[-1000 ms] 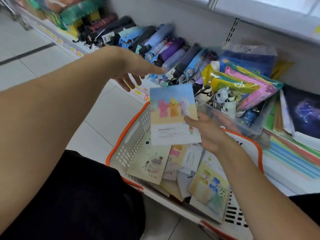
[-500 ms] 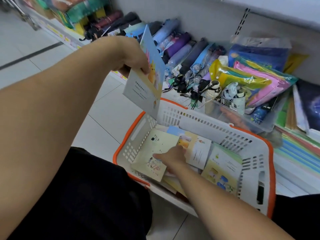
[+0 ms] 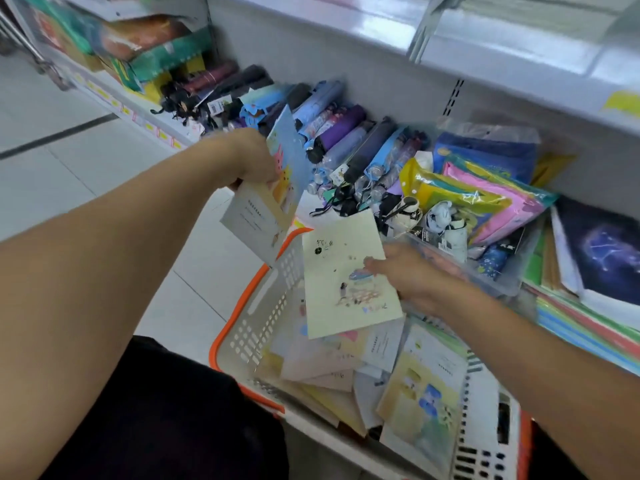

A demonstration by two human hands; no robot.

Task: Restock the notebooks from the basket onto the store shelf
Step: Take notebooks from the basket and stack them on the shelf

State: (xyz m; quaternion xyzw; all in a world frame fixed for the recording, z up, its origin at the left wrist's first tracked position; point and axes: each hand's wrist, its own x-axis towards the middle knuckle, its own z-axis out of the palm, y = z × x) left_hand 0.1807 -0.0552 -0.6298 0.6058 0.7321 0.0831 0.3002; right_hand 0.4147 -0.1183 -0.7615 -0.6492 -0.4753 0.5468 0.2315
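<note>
My left hand [image 3: 251,157] grips a blue and white notebook [image 3: 273,199] with cartoon animals, tilted above the basket's left corner. A pale yellow notebook [image 3: 343,275] is lifted over the basket, pinched at its right edge by my right hand [image 3: 405,271]. The white basket with an orange rim [image 3: 263,306] sits below on the shelf edge and holds several more notebooks [image 3: 422,393]. The store shelf [image 3: 363,74] runs behind it.
Folded umbrellas [image 3: 346,140] lie in a row on the shelf. To the right are coloured pouches [image 3: 485,195], a dark starry notebook [image 3: 602,251] and stacked coloured folders [image 3: 581,327]. A clear bin [image 3: 502,271] sits behind my right hand. Tiled floor [image 3: 69,168] is on the left.
My right hand passed the blue notebook to my left hand, reached into the basket, and has now lifted the pale yellow notebook out of it.
</note>
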